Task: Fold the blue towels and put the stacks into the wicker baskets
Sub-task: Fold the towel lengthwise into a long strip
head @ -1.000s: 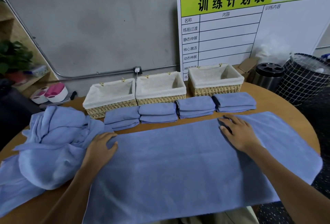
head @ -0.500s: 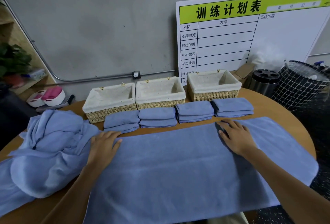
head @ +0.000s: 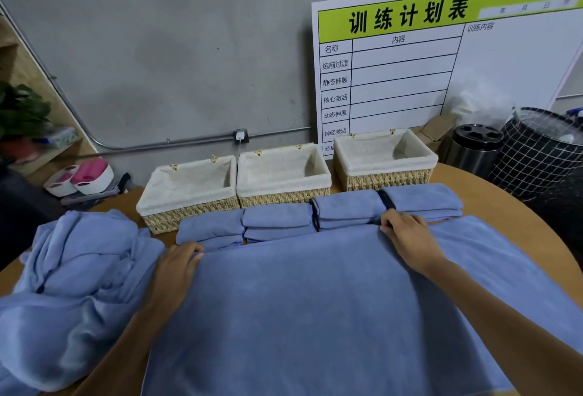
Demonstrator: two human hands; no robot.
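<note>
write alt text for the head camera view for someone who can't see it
Both hands, left hand and right hand, grip the far edge of a spread blue towel on a round wooden table. Beyond it sit four folded towel stacks and three empty wicker baskets; unfolded towels lie heaped at left.

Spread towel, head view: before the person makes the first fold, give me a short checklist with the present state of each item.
1. Spread towel lies flat on the table: ok.
2. Left hand grips the far edge: ok, fingers curl over it.
3. Right hand grips the far edge: ok.
4. Near edge visible: not ok, it runs out of frame.
5. Wicker baskets empty and ready: ok.
6. Folded stacks clear of the far edge: cannot tell, the edge hides their fronts.
</note>
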